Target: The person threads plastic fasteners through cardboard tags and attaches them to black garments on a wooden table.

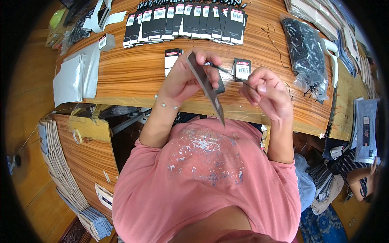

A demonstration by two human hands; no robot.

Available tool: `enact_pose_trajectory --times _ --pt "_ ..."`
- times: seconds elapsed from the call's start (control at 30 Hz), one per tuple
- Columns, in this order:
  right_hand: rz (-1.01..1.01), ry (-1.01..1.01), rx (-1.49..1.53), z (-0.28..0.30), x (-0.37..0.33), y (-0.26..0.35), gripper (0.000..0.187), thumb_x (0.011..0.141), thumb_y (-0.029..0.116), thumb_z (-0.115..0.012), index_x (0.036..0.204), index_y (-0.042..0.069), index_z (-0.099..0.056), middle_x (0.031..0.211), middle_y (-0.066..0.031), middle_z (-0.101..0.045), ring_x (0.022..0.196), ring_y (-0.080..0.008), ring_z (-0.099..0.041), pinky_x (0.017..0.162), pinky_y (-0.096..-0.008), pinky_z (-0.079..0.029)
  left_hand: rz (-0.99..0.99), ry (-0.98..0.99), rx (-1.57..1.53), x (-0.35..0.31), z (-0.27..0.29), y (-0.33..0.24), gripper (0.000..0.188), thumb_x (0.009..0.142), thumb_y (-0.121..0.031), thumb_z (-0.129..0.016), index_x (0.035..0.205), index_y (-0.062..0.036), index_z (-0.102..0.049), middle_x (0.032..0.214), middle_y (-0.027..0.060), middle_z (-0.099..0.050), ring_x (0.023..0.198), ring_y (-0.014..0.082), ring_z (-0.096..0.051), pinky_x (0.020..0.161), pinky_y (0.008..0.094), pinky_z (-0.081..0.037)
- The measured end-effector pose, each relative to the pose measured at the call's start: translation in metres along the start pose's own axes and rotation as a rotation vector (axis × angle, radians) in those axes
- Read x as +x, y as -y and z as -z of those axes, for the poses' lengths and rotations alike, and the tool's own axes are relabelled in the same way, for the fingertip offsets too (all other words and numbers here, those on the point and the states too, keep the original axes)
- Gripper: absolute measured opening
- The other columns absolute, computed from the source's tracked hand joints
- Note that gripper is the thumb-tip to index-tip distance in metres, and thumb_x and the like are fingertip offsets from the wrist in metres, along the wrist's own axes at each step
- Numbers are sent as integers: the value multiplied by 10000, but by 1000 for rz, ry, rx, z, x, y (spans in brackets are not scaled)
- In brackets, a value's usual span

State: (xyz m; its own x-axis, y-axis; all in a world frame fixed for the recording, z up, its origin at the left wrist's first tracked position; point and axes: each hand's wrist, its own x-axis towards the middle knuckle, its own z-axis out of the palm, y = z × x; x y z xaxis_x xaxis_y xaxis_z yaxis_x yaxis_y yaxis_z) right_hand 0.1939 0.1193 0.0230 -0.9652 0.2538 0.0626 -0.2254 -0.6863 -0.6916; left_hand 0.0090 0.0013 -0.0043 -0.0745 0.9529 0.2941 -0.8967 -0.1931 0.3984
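Observation:
My left hand (pixel 181 77) is closed on a dark hang tag (pixel 207 90), held tilted and seen almost edge-on above the table's near edge. A thin dark string (pixel 249 85) is pinched between the fingertips of my right hand (pixel 270 92), a little to the right of the tag. Whether the string joins the tag cannot be made out. Behind my hands on the table lie a small pile of black-and-white tags (pixel 242 69) and another white-and-black tag (pixel 171 60), partly covered by my left hand.
Overlapping rows of hang tags (pixel 184 22) with black strings lie across the back. At right are a clear bag of black tag strings (pixel 304 52) and a white handled tool (pixel 333 60). Plastic sleeves (pixel 77 73) and a small box (pixel 106 42) lie left; folded garments (pixel 67 170) lower left.

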Motion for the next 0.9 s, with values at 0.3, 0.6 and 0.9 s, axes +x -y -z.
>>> enact_pose_trajectory --times 0.3,0.6,0.9 --pt "95 -142 371 11 -1 0 251 826 55 -457 1057 -22 -521 906 -172 -596 814 -252 -595 780 -374 -461 -29 -178 37 3 2 5 201 880 -123 -476 1070 -58 -477 1095 124 -515 931 182 -575 753 323 -513" --pt "321 -293 77 8 5 2 261 849 57 -486 1097 -24 -497 1035 -195 -573 941 -266 -583 867 -401 -451 -12 -139 -255 1 11 6 200 895 -125 -442 1085 -80 -486 1131 99 -493 967 178 -556 814 336 -491" --pt "476 -357 -151 10 12 2 205 863 116 -504 1010 -23 -537 848 -107 -564 855 -211 -552 814 -356 -449 16 -217 -134 -2 14 6 201 878 -63 -449 1078 -60 -465 1128 94 -483 920 171 -557 798 338 -474"
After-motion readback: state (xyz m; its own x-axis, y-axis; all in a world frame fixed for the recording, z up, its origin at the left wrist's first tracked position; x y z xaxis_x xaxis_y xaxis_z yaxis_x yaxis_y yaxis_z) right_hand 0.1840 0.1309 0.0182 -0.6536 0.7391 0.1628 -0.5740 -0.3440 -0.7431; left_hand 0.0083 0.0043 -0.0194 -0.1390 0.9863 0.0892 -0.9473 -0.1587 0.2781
